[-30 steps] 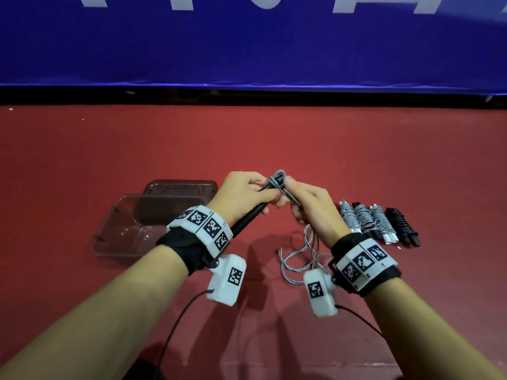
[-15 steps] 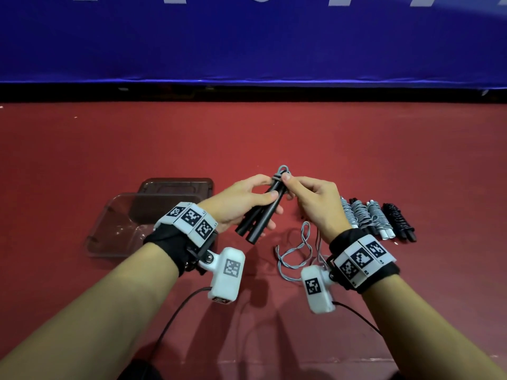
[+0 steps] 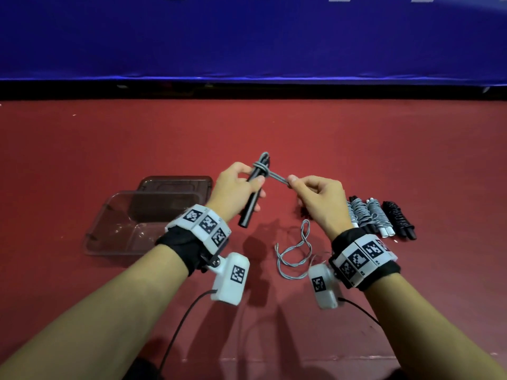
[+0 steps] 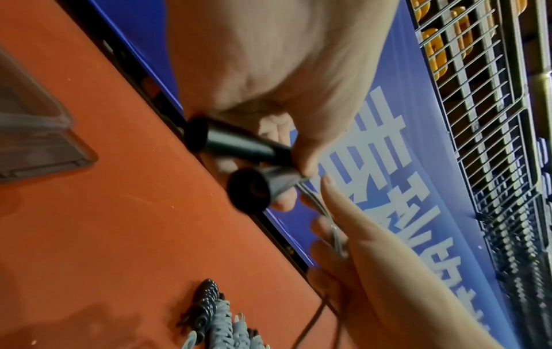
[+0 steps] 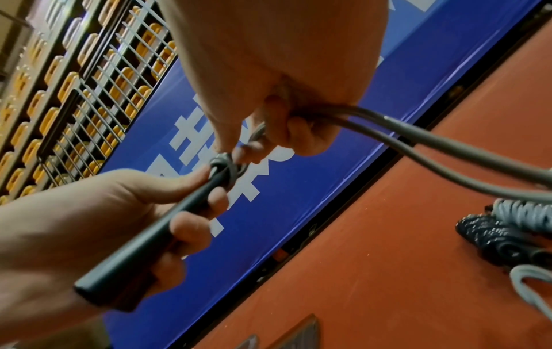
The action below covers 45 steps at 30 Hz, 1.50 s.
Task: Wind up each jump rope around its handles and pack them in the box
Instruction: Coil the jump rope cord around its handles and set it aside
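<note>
My left hand (image 3: 236, 187) grips the two black handles (image 3: 251, 204) of a jump rope side by side, tilted, above the red floor. Grey rope (image 3: 262, 170) loops once around their top ends. My right hand (image 3: 315, 196) pinches the doubled grey rope (image 3: 279, 178) just right of the handles and holds it taut. The slack rope (image 3: 295, 256) lies coiled on the floor below my right wrist. In the right wrist view the rope (image 5: 433, 141) trails out of my right hand (image 5: 269, 132); in the left wrist view both handles' butt ends (image 4: 248, 191) show.
A clear plastic box (image 3: 123, 223) stands open on the floor at the left, its dark lid (image 3: 175, 185) behind it. Several wound jump ropes (image 3: 378, 218), grey and black, lie in a row at the right. A blue banner (image 3: 247, 37) runs along the back.
My right hand has moved off the handle tops to the right, drawing the rope taut around them. My left hand shifted its hold and the handles stand steeper.
</note>
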Each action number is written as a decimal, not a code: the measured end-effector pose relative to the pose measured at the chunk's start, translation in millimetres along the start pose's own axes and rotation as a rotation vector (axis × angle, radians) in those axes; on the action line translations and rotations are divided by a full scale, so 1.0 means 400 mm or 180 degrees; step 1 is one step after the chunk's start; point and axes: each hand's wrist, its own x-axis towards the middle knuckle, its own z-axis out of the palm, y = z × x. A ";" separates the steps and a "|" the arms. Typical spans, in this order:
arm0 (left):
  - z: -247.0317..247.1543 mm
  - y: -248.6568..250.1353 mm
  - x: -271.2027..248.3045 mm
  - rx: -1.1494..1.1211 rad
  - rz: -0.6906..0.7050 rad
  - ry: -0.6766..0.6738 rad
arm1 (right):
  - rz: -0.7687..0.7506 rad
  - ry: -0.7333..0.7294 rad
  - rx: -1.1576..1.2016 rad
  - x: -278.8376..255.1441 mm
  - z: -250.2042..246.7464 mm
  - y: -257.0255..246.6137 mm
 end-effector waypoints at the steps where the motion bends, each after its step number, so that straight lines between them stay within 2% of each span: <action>1: -0.014 -0.001 0.007 0.0076 0.0039 0.0079 | 0.0048 -0.0177 -0.0085 0.002 -0.007 0.004; 4: -0.037 -0.012 0.020 0.0393 0.0160 0.0233 | -0.0121 -0.0901 -0.0684 -0.005 -0.011 -0.010; 6: -0.039 -0.031 0.025 0.0628 0.0114 0.0344 | -0.0416 -0.1184 -0.1351 -0.013 -0.003 -0.040; 9: -0.032 -0.048 0.018 0.0884 -0.0121 0.0347 | -0.0647 -0.1509 -0.1879 -0.022 0.009 -0.093; 11: -0.024 -0.035 -0.001 0.1872 0.0015 0.0194 | -0.0895 -0.1678 -0.2184 -0.027 0.007 -0.122; 13: -0.014 -0.010 -0.024 0.3188 0.0561 -0.0305 | -0.1132 -0.1951 -0.2597 -0.025 0.002 -0.148; 14: -0.009 0.003 -0.034 0.3582 0.0789 -0.0738 | -0.1186 -0.2087 -0.2717 -0.018 -0.004 -0.158; 16: -0.008 0.019 -0.039 0.3783 0.0841 -0.1565 | -0.1230 -0.2225 -0.2530 -0.001 -0.020 -0.163; 18: -0.020 0.028 -0.036 0.3400 0.0723 -0.1906 | -0.1231 -0.2112 -0.1882 0.014 -0.042 -0.146; 21: -0.034 0.044 -0.035 0.2076 0.0804 -0.1996 | -0.0827 -0.1277 -0.0608 0.030 -0.069 -0.089; 24: -0.048 0.058 -0.037 0.1348 0.0804 -0.1704 | -0.0230 -0.0878 0.0283 0.024 -0.064 -0.016; 27: -0.052 0.050 -0.030 0.1086 0.0756 -0.1371 | 0.0411 -0.0965 0.0772 0.003 -0.033 0.030; 30: -0.042 0.023 -0.027 0.0810 0.0544 -0.0988 | 0.0697 -0.1267 0.0796 -0.017 -0.001 0.040; 33: -0.028 0.000 -0.026 0.0514 0.0281 -0.0601 | 0.0607 -0.1191 0.0387 -0.021 0.014 0.019; 37: -0.014 -0.010 -0.023 0.0304 0.0174 -0.0290 | 0.0583 -0.1058 0.0373 -0.029 0.023 -0.005; 40: -0.004 -0.013 -0.026 0.0416 0.0337 -0.0251 | 0.0318 -0.0662 0.0095 -0.035 0.026 -0.003; 42: -0.002 -0.016 -0.028 0.0556 0.0568 -0.0285 | 0.0277 -0.0583 0.0162 -0.036 0.028 -0.001; 45: -0.005 -0.026 -0.029 0.0665 0.0584 -0.0161 | 0.0228 -0.0535 0.0084 -0.035 0.033 0.000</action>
